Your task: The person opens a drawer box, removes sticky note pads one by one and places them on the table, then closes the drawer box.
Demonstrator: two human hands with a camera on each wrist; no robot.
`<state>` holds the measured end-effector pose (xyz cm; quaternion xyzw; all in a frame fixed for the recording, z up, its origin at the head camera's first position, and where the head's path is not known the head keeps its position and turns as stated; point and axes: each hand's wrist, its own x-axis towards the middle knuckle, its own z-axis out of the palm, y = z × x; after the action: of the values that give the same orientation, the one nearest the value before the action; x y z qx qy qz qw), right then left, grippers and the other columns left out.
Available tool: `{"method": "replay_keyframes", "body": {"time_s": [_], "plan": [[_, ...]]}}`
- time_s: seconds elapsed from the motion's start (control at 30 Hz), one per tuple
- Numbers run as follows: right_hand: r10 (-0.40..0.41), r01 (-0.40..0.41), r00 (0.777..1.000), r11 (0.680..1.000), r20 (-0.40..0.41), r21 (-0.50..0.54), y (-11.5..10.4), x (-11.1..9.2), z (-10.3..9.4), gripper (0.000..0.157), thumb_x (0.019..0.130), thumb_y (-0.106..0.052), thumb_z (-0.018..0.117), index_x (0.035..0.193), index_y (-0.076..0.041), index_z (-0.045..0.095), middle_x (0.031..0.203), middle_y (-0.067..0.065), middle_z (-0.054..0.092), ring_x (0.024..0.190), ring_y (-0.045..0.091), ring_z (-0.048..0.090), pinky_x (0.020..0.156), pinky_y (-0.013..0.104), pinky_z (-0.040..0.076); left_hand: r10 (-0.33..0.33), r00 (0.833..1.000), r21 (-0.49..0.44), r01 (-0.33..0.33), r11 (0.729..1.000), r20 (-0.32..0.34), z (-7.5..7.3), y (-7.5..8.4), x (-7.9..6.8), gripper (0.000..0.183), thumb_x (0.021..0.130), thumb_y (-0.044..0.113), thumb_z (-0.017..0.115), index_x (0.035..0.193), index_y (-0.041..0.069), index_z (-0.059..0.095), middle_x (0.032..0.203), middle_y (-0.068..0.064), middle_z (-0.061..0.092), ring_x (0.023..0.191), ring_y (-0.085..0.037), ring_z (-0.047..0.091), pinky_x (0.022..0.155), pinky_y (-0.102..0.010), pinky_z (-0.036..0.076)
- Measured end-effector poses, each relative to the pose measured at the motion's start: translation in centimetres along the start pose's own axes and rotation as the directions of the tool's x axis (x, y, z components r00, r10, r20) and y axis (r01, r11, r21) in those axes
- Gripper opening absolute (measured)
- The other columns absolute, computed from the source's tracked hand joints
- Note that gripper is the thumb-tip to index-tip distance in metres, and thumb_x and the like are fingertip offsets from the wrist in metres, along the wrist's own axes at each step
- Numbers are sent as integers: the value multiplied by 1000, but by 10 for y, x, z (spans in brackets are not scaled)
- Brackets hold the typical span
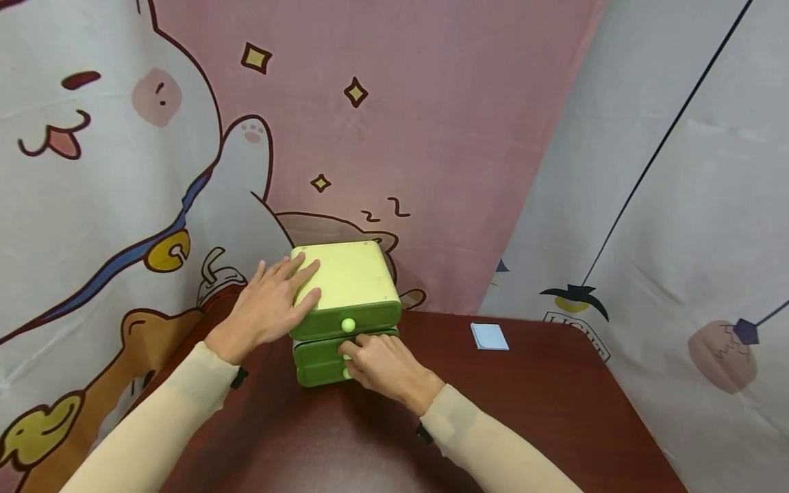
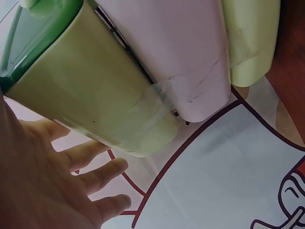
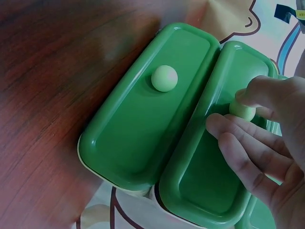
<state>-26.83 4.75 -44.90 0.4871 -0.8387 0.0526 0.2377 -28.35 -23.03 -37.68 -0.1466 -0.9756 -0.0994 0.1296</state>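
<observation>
A small drawer cabinet [image 1: 345, 274] with a pale yellow top and green drawer fronts stands against the patterned cloth. My left hand [image 1: 271, 305] rests on the left part of its top, fingers spread; the left wrist view shows these fingers [image 2: 102, 174] beside the cabinet's yellow side. With thumb and fingers, my right hand [image 1: 388, 366] pinches the round pale-green knob [image 3: 242, 110] of the middle drawer [image 3: 209, 176]. A narrow dark gap shows along that drawer's edge. The bottom drawer [image 3: 138, 129] has its own knob [image 3: 164, 78]. Above, the top drawer's knob [image 1: 348, 325] is untouched.
A light blue pad of paper [image 1: 490, 336] lies toward the back right of the dark red-brown table [image 1: 524, 411]. Cloth with cartoon drawings [image 1: 431, 137] hangs behind the table and along its sides. Clear tape [image 2: 162, 93] runs across the cabinet's side or back.
</observation>
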Motion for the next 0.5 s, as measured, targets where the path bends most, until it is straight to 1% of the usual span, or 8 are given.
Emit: {"method": "replay_keyframes", "body": {"time_s": [0.13,0.33,0.5], "plan": [[-9,9,1000,1000,-3,-1,-2,-3,-2,17,102,-19,91,117,-19,82,92,-4,78,66,10,70,53,21,51,-1,1000,-2,1,1000,1,1,-1,0,75,123,64,36,186,24,35,194,-18,28,179,-51,29,144,-80,14],[-18,18,1000,1000,-7,-14,-4,-7,-3,15,104,-22,90,116,-19,82,92,-5,78,63,9,69,50,20,48,0,1000,-6,0,1000,-5,1,-1,0,75,123,64,36,186,24,36,194,-18,29,178,-52,30,144,-80,16],[-22,22,1000,1000,-4,-9,-6,-10,-5,15,104,-22,90,116,-19,81,91,-4,78,59,9,66,48,18,43,0,1000,-15,0,1000,-11,2,-1,-1,74,123,64,36,185,24,36,194,-18,29,178,-52,30,144,-80,16]]}}
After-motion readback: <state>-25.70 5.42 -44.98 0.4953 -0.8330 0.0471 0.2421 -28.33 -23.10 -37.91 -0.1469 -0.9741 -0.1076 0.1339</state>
